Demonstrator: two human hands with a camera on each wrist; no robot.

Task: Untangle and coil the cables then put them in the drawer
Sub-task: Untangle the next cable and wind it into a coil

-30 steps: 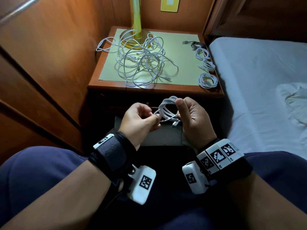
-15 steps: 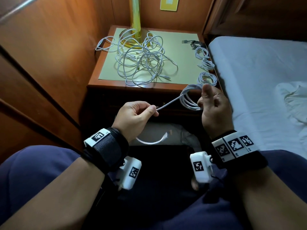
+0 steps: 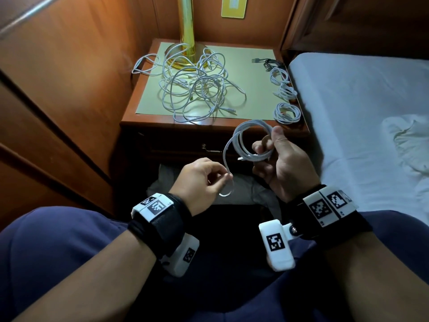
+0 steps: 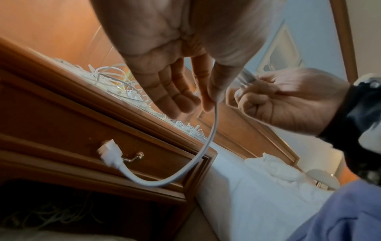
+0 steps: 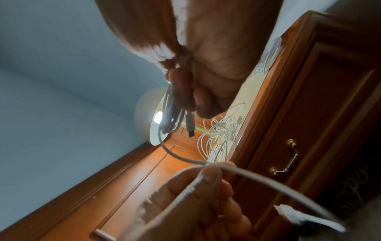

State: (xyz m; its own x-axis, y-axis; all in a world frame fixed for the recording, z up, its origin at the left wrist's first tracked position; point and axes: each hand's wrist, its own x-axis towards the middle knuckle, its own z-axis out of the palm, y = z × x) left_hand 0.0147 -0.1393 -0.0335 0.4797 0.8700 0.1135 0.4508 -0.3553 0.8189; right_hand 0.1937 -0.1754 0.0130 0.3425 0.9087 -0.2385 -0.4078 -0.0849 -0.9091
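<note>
My right hand (image 3: 276, 156) grips a half-wound white cable coil (image 3: 246, 140) in front of the nightstand. My left hand (image 3: 209, 180) pinches the loose tail of the same cable (image 4: 214, 127) between thumb and forefinger; its plug end (image 4: 110, 153) dangles below. In the right wrist view the coil (image 5: 171, 114) hangs from the curled fingers, a connector (image 5: 189, 125) sticking out. A tangled heap of white cables (image 3: 197, 87) lies on the nightstand top. The drawer (image 3: 185, 147) with its brass handle (image 5: 286, 161) is closed.
Three coiled cables (image 3: 286, 112) and a dark one (image 3: 271, 63) lie along the nightstand's right edge. A gold lamp pole (image 3: 185, 31) stands at the back. The bed (image 3: 359, 112) is on the right, a wooden wall on the left, my knees below.
The right hand came back down and left toward me with the coil. The left hand slid closer along the cable, so the taut stretch between my hands is now a slack loop.
</note>
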